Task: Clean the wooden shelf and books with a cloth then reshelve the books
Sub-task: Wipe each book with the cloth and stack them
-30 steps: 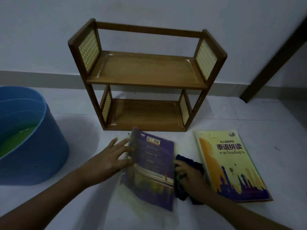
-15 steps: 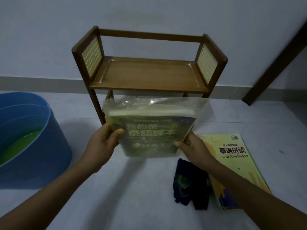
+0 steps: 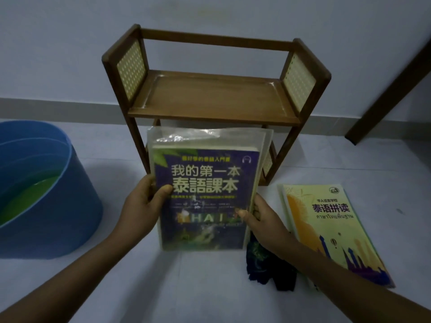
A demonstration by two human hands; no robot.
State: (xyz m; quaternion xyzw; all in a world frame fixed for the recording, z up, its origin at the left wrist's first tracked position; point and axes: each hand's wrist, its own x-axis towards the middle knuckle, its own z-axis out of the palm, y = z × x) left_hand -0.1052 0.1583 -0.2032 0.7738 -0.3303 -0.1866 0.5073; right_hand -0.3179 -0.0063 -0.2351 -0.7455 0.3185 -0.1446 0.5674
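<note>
Head view: the left hand and right hand grip a plastic-wrapped book reading "THAI" by its side edges, cover up, before the wooden shelf; a yellow book and dark cloth lie right; blue tub left.

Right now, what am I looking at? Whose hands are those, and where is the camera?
No robot here. A person wears a camera on the head, so you see their own two arms reaching forward. The left hand and the right hand hold a dark book in a clear plastic cover, one hand on each side. Behind it stands a small wooden shelf, with nothing on its top board. On the floor lie a yellow book and a dark cloth for wiping. On the left sits a blue tub with greenish water.
</note>
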